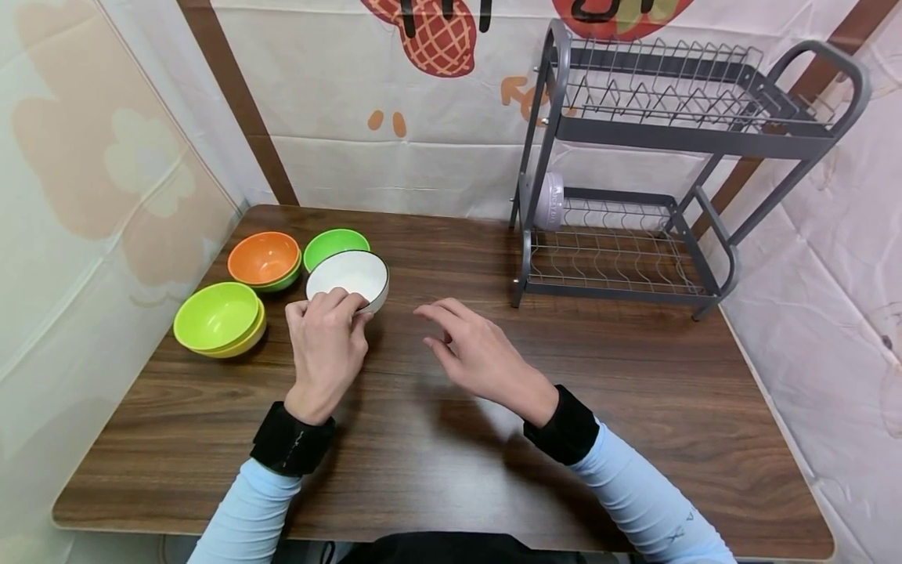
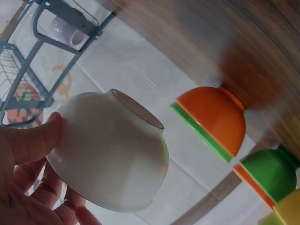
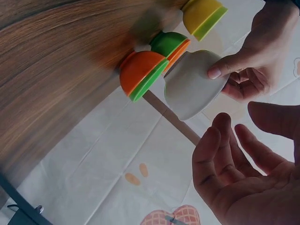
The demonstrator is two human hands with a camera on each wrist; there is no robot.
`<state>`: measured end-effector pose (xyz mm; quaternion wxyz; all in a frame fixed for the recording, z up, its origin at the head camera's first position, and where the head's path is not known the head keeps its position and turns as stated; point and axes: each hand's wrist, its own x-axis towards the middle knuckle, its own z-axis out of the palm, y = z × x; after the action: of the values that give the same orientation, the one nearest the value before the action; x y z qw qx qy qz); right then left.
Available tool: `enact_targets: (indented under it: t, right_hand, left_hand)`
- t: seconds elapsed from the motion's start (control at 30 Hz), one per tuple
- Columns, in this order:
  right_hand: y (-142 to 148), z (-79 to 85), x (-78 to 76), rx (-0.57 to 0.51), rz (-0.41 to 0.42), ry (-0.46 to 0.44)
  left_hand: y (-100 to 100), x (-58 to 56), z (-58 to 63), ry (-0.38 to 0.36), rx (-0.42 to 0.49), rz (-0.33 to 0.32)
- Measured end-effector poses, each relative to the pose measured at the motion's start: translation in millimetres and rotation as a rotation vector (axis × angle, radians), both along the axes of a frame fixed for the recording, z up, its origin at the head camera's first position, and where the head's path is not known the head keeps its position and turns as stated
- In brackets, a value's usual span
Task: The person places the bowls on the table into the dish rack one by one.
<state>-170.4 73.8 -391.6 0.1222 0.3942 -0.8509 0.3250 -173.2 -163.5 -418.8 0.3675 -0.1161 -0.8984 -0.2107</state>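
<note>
My left hand grips the near rim of a white bowl with a thin dark edge, holding it above the table. In the left wrist view the thumb lies against the outer wall of the white bowl. To its right, my right hand hovers over the table, fingers loosely bent and apart, holding nothing. Just behind the white bowl stands a green bowl, nested in an orange bowl that shows in the left wrist view.
At the table's left, an orange bowl sits in a green one, and a lime bowl in a yellow one. A two-tier dish rack stands at back right, a pale lilac dish upright on its lower tier.
</note>
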Motion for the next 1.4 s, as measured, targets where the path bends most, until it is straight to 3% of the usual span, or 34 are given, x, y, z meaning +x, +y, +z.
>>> enact_targets:
  t: [0.27, 0.7, 1.4]
  right_hand:
    - [5, -1.5, -3.8, -0.079, -0.05, 0.086]
    - [12, 0.8, -11.6, -0.098, -0.075, 0.204]
    - [24, -4.9, -20.1, 0.022, -0.18, 0.207]
  left_hand:
    - [15, -2.6, 6.2, 0.014, -0.028, -0.056]
    - [39, -4.1, 13.7, 0.0, -0.063, -0.131]
    - [72, -10.7, 20.3, 0.045, -0.102, -0.23]
